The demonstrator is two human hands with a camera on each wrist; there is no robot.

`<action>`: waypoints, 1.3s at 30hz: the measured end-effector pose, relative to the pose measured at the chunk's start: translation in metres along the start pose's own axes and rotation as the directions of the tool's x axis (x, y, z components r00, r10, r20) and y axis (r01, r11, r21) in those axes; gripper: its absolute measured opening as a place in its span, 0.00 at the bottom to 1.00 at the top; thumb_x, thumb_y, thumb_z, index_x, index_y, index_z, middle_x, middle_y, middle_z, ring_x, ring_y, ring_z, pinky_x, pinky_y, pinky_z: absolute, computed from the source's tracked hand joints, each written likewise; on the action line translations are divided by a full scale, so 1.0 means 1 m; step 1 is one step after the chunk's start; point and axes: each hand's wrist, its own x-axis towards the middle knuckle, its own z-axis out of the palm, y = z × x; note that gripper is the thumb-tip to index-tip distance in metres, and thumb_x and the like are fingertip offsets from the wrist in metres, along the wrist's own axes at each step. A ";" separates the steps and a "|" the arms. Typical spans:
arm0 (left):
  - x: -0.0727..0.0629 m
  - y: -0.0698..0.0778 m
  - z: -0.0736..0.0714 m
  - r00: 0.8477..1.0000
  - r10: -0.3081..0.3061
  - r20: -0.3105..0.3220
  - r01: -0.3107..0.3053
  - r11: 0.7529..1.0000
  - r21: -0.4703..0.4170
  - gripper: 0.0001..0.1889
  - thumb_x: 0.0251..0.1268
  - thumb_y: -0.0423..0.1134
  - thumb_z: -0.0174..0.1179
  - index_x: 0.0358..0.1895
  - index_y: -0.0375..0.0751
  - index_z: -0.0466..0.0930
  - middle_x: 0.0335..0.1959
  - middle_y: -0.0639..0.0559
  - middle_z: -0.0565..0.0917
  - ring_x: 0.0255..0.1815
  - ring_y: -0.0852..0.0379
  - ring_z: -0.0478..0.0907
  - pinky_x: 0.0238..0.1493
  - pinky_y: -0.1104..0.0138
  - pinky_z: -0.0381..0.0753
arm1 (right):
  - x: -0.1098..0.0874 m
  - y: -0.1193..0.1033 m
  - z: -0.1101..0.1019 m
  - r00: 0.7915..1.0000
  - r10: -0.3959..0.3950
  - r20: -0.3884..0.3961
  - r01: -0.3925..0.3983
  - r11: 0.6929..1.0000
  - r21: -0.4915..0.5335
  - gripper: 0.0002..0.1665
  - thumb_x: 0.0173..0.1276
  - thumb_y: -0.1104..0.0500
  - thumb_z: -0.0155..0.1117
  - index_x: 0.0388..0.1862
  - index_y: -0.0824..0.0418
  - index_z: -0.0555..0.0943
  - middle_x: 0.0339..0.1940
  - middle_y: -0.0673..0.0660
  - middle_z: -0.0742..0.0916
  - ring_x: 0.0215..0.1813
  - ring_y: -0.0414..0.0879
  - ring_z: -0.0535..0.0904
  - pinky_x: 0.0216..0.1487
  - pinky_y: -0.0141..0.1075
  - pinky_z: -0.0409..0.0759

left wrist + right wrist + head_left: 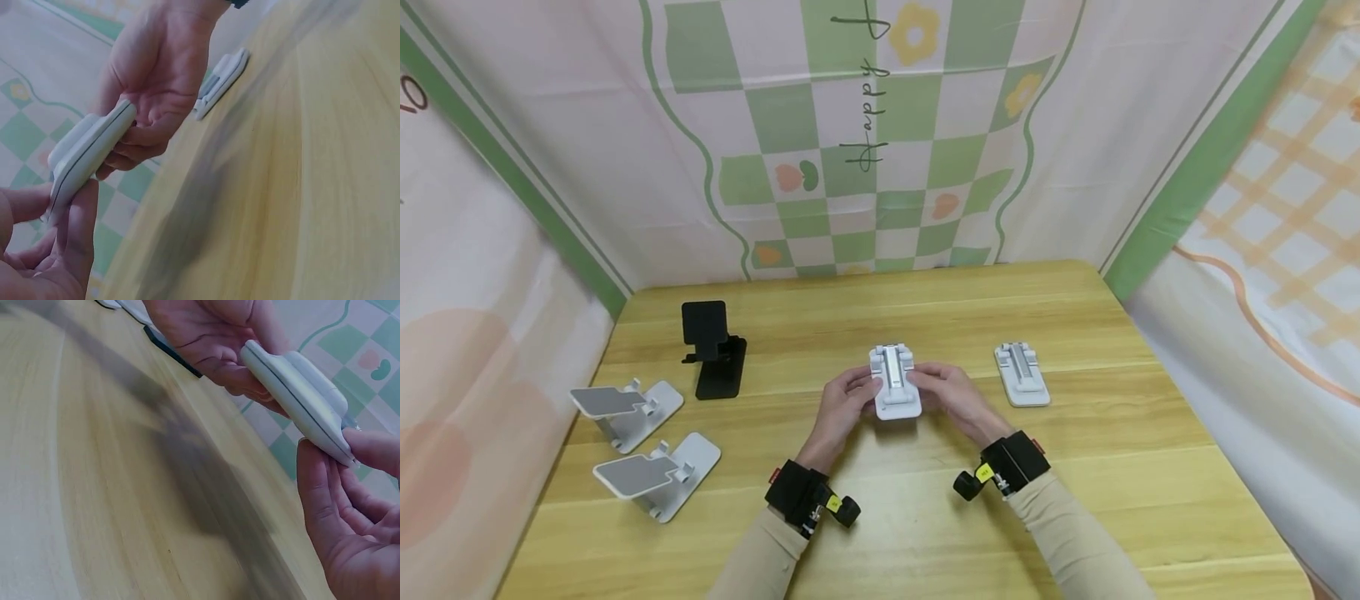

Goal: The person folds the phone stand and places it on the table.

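Observation:
A white folding phone stand [898,403], folded flat, is held up above the middle of the table between both hands. My left hand [843,405] pinches its left edge, thumb on the upper face and fingers beneath. On the opposite edge my right hand [956,398] pinches it the same way. From the left wrist, the folded stand [94,153] shows side-on as a thin slab, its shadow falling on the wood below. The right wrist view shows the slab [300,394] tilted between thumb and fingers of each hand.
Another folded white phone stand [1024,385] lies to the right. At the left, two unfolded white stands with grey pads [625,402] [643,475] stand near the table edge, and a black unfolded stand [718,367] is behind them. Patterned cloth [850,225] hangs behind the wooden table [1150,500].

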 end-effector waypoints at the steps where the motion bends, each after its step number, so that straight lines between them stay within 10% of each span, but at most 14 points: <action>1: -0.001 0.000 -0.001 1.000 0.005 0.013 -0.006 1.000 0.009 0.24 0.76 0.38 0.61 0.68 0.30 0.74 0.58 0.35 0.83 0.43 0.55 0.84 0.47 0.62 0.86 | 0.000 0.001 -0.001 1.000 -0.010 0.000 0.010 1.000 -0.009 0.29 0.77 0.55 0.63 0.68 0.73 0.74 0.57 0.62 0.87 0.52 0.47 0.84 0.59 0.40 0.81; 9: -0.021 0.003 -0.027 0.997 0.045 0.069 -0.059 0.976 0.209 0.26 0.77 0.48 0.60 0.71 0.39 0.73 0.54 0.41 0.84 0.48 0.44 0.87 0.49 0.55 0.87 | -0.001 0.001 -0.021 0.992 -0.021 -0.125 0.007 0.994 -0.108 0.31 0.76 0.52 0.65 0.69 0.71 0.74 0.61 0.67 0.85 0.49 0.43 0.86 0.57 0.36 0.83; 14: -0.034 0.009 -0.050 0.983 0.178 0.050 -0.185 0.940 0.288 0.23 0.77 0.46 0.61 0.67 0.36 0.77 0.52 0.42 0.84 0.46 0.39 0.85 0.47 0.54 0.88 | -0.003 -0.005 -0.045 0.975 -0.032 -0.220 -0.012 0.980 -0.197 0.31 0.77 0.52 0.64 0.69 0.71 0.74 0.63 0.69 0.83 0.51 0.44 0.84 0.56 0.36 0.83; 18: -0.047 0.022 -0.069 0.944 0.328 0.030 -0.317 0.882 0.348 0.18 0.77 0.43 0.61 0.64 0.39 0.80 0.51 0.44 0.86 0.43 0.42 0.85 0.45 0.58 0.87 | -0.007 -0.008 -0.061 0.963 -0.021 -0.269 -0.056 0.959 -0.277 0.30 0.79 0.54 0.62 0.70 0.72 0.73 0.63 0.70 0.82 0.52 0.46 0.84 0.53 0.33 0.85; 22: -0.063 0.030 -0.086 0.869 0.494 0.003 -0.456 0.800 0.390 0.14 0.75 0.36 0.62 0.60 0.40 0.82 0.49 0.46 0.87 0.43 0.56 0.83 0.46 0.70 0.82 | -0.010 -0.007 -0.070 0.956 -0.018 -0.293 -0.088 0.934 -0.345 0.28 0.79 0.55 0.61 0.69 0.72 0.74 0.61 0.71 0.83 0.50 0.47 0.85 0.48 0.31 0.85; 25: -0.074 0.030 -0.096 0.777 0.629 -0.038 -0.558 0.714 0.424 0.14 0.71 0.27 0.63 0.57 0.37 0.84 0.46 0.44 0.88 0.42 0.63 0.82 0.46 0.75 0.80 | -0.010 -0.005 -0.075 0.951 -0.019 -0.310 -0.101 0.925 -0.367 0.26 0.79 0.56 0.61 0.67 0.72 0.76 0.60 0.71 0.84 0.47 0.46 0.85 0.46 0.31 0.86; 28: -0.084 0.027 -0.105 0.649 0.758 -0.065 -0.646 0.594 0.479 0.15 0.63 0.20 0.65 0.52 0.32 0.85 0.41 0.40 0.88 0.40 0.67 0.81 0.44 0.79 0.79 | -0.010 -0.003 -0.076 0.946 -0.023 -0.322 -0.108 0.916 -0.385 0.25 0.79 0.56 0.62 0.65 0.72 0.78 0.59 0.70 0.85 0.46 0.44 0.85 0.44 0.29 0.85; 32: -0.092 0.028 -0.117 0.393 0.911 -0.125 -0.738 0.393 0.549 0.07 0.61 0.22 0.62 0.41 0.22 0.84 0.34 0.32 0.85 0.38 0.70 0.81 0.43 0.83 0.78 | -0.011 -0.003 -0.075 0.934 -0.076 -0.349 -0.104 0.877 -0.469 0.23 0.78 0.55 0.63 0.62 0.71 0.81 0.54 0.68 0.87 0.45 0.45 0.85 0.41 0.28 0.83; 34: -0.096 0.033 -0.121 0.241 0.953 -0.183 -0.753 0.302 0.584 0.07 0.61 0.25 0.62 0.35 0.18 0.83 0.29 0.29 0.84 0.37 0.70 0.80 0.43 0.82 0.77 | -0.012 -0.003 -0.075 0.924 -0.119 -0.362 -0.099 0.843 -0.529 0.22 0.76 0.55 0.64 0.59 0.71 0.83 0.51 0.67 0.88 0.43 0.47 0.84 0.39 0.30 0.82; 36: -0.099 0.040 -0.124 0.119 0.960 -0.252 -0.748 0.254 0.613 0.11 0.63 0.28 0.61 0.30 0.16 0.81 0.25 0.28 0.82 0.36 0.70 0.80 0.43 0.82 0.77 | -0.013 -0.003 -0.075 0.916 -0.169 -0.365 -0.088 0.802 -0.590 0.20 0.75 0.56 0.65 0.56 0.71 0.84 0.48 0.67 0.89 0.43 0.50 0.84 0.38 0.32 0.80; 39: -0.105 0.050 -0.126 -0.023 0.931 -0.364 -0.718 0.237 0.654 0.12 0.60 0.28 0.61 0.26 0.17 0.80 0.23 0.31 0.82 0.35 0.70 0.80 0.43 0.80 0.77 | -0.013 0.000 -0.074 0.901 -0.231 -0.366 -0.076 0.749 -0.658 0.18 0.74 0.58 0.67 0.52 0.72 0.85 0.45 0.68 0.89 0.43 0.55 0.86 0.38 0.36 0.81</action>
